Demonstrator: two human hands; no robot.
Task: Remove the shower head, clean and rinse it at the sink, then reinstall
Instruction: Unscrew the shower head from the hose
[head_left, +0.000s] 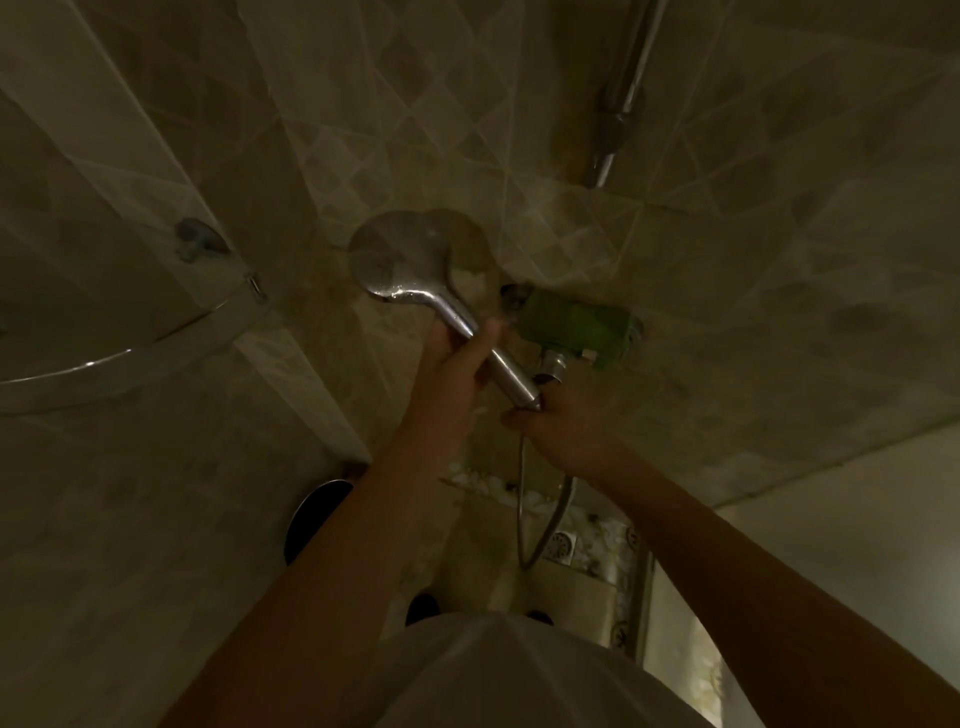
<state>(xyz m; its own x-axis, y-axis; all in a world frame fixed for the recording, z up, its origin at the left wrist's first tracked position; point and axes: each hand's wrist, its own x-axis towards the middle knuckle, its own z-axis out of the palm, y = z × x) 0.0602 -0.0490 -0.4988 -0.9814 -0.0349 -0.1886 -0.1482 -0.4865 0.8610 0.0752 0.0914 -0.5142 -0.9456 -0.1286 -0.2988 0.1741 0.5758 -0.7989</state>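
A chrome shower head (400, 262) with a round face and a long handle is held in front of the tiled wall, face turned away and up to the left. My left hand (457, 358) is wrapped around the middle of the handle. At the handle's lower end my right hand (563, 428) pinches the hose fitting. The thin metal hose (521, 512) hangs down from there in a loop toward the floor.
A green mixer valve (574, 327) sticks out of the wall just right of the handle. The chrome riser rail (621, 104) runs up at top right. A curved glass shelf (104, 364) is at left. A floor drain (561, 545) lies below.
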